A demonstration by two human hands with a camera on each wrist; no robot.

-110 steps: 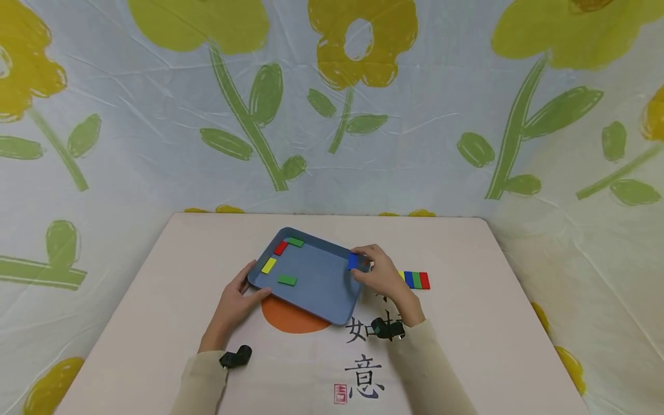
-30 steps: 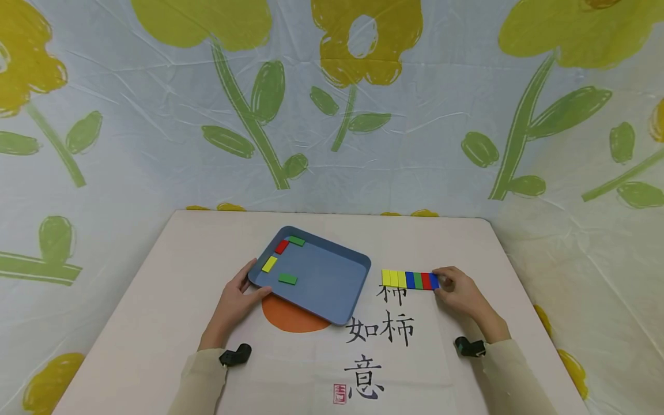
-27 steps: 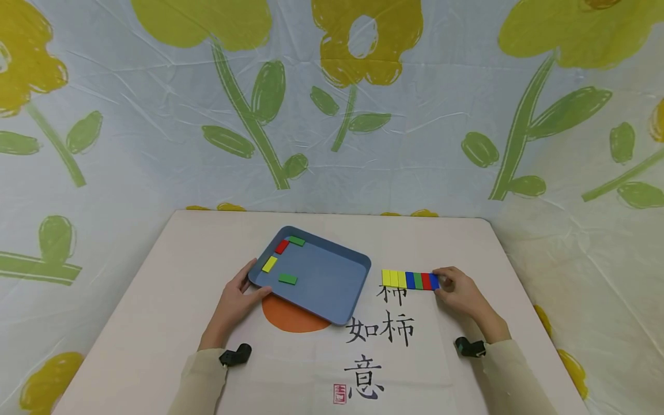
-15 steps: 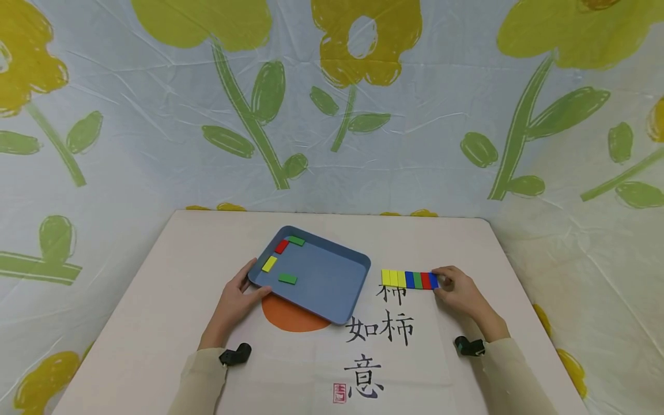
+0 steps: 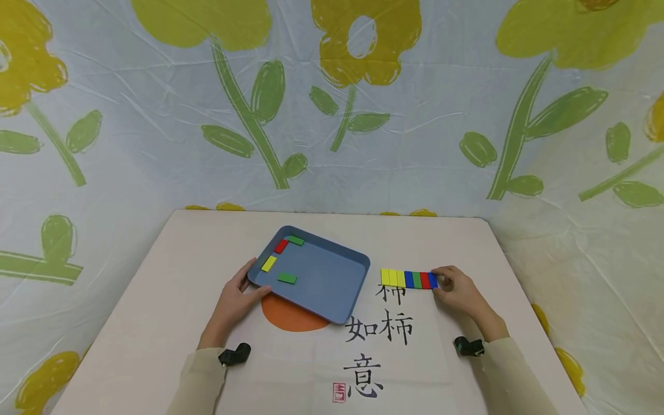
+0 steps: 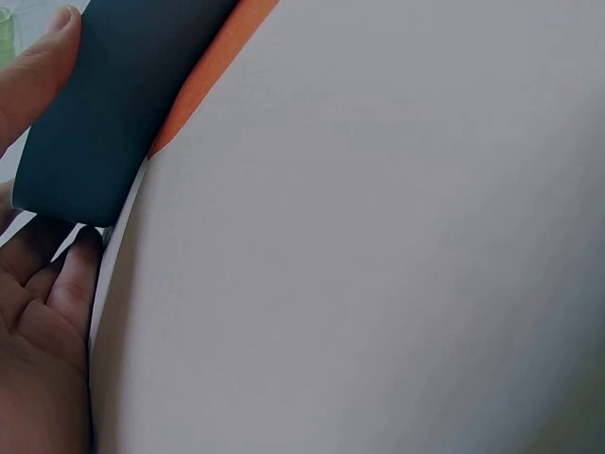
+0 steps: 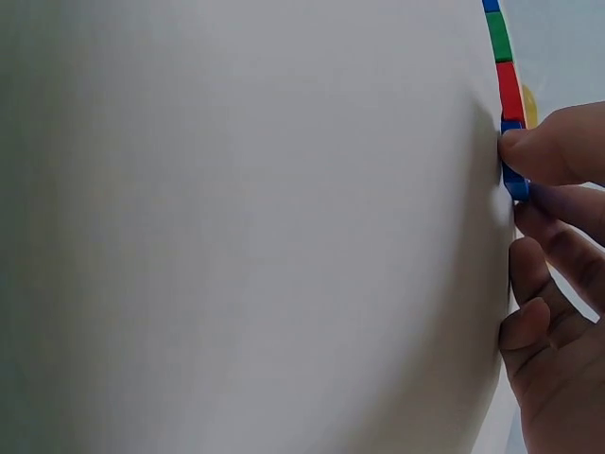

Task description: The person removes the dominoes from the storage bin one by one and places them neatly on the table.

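Note:
My left hand (image 5: 234,302) grips the near left corner of a blue-grey tray (image 5: 324,279), thumb on the near side and fingers round the left side. In the left wrist view the thumb (image 6: 38,71) lies over the tray's wall (image 6: 104,123). With thumb and finger, my right hand (image 5: 463,295) pinches a blue tile (image 5: 434,280) at the right end of a straight row. From left to right, that row runs three yellow tiles (image 5: 393,278), a blue tile (image 5: 408,279), a green tile (image 5: 417,280), a red tile (image 5: 425,280), then the pinched one.
Inside the tray lie a red tile (image 5: 281,246), a yellow tile (image 5: 268,263) and two green tiles, one at the far rim (image 5: 295,240) and one nearer (image 5: 287,278). The pale tabletop (image 5: 482,242) bears black brush characters (image 5: 363,376) and an orange disc (image 5: 293,317) partly under the tray.
Since the oldest frame, my right hand has carried the blue tile from over the tray's right side to the row's right end. Over the last second both hands have stayed in place.

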